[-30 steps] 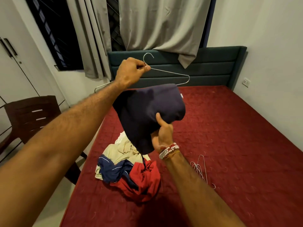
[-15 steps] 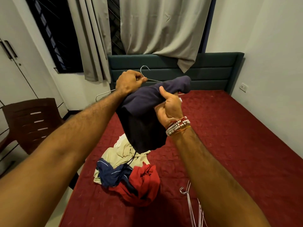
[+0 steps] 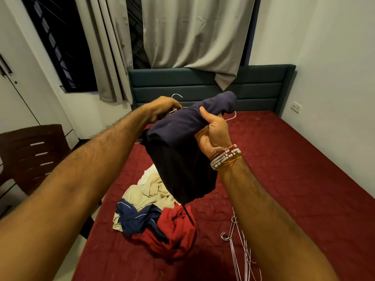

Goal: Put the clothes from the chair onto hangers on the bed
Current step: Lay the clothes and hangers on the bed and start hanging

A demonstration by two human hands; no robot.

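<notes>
Hanging is the step in hand, and for one piece only. The left hand [image 3: 162, 108] is closed round the neck of a wire hanger [image 3: 176, 94], just under its hook, and holds it in the air above the bed [image 3: 294, 179]. The right hand [image 3: 213, 132] grips a folded dark garment [image 3: 182, 155], thumb on top and fingers curled beneath. The cloth lies over the hanger's lower part, and one wire shoulder shows beyond the right hand. Whether the cloth already passes through the frame I cannot tell. Most of the garment hangs down between the two forearms. On the red cover below lies a pile of clothes [image 3: 154, 216], cream, navy and red, and spare hangers [image 3: 241, 246] lie near the right forearm. The chair [image 3: 34, 155] stands beside the bed at the left. I judge the task to be in its early part, since the pile is not yet hung. The next move calls for drawing the cloth evenly over the bar so that it balances, then laying the hanger flat on the bed.
</notes>
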